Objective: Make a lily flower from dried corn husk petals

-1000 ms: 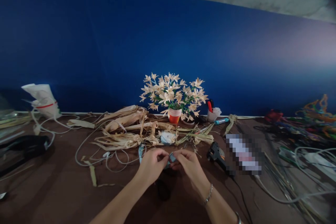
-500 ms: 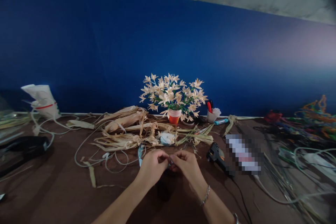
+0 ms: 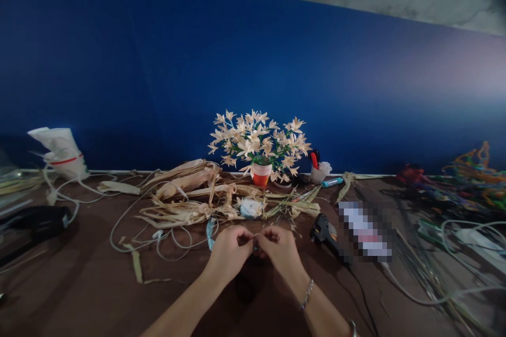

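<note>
My left hand (image 3: 234,245) and my right hand (image 3: 277,245) meet low over the brown table, fingertips pinched together. Between them is something small and dark that I cannot make out; the fingers cover most of it. Just beyond the hands lies a heap of dried corn husks (image 3: 185,189) with a small white and pale-blue roll (image 3: 252,208) on its near side. A light-blue strip (image 3: 210,233) sits by my left hand. Behind the husks stands a red and white pot (image 3: 261,174) of cream husk flowers (image 3: 256,137) on green stems.
A black glue gun (image 3: 327,234) lies right of my hands, its cord running forward. Beyond it are a blurred-out flat item (image 3: 366,229), thin wires (image 3: 427,274) and tangled colourful material (image 3: 478,174). White cable (image 3: 174,242) loops at left, near a white bag (image 3: 59,152). A blue panel (image 3: 237,63) stands behind.
Both hands stay pinched together in nearly the same place, with only slight finger movement. The whole view has shifted a little; the things on the table have not moved.
</note>
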Tool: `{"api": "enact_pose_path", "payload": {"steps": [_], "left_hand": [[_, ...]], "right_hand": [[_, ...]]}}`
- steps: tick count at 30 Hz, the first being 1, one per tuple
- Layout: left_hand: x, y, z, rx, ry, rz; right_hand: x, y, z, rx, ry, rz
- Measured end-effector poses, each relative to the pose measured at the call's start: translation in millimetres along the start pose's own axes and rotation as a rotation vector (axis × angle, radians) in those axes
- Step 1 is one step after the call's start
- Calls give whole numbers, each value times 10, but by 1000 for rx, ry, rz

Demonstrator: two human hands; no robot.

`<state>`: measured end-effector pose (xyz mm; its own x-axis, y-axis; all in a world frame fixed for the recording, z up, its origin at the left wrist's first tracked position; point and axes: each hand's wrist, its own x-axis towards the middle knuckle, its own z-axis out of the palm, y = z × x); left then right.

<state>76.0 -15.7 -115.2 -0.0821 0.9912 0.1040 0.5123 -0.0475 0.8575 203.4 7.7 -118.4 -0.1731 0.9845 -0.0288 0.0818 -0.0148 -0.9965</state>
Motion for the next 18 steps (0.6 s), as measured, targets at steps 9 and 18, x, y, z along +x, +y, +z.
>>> {"api": "enact_pose_path", "payload": {"steps": [9,18], "left_hand": [[27,-34,8,-124,-63,18],[9,26,-40,-184,-130,55]], "right_hand": [[-3,7,-33,50,-48,-20],[-4,-19,-48,46,-66,10]]}}
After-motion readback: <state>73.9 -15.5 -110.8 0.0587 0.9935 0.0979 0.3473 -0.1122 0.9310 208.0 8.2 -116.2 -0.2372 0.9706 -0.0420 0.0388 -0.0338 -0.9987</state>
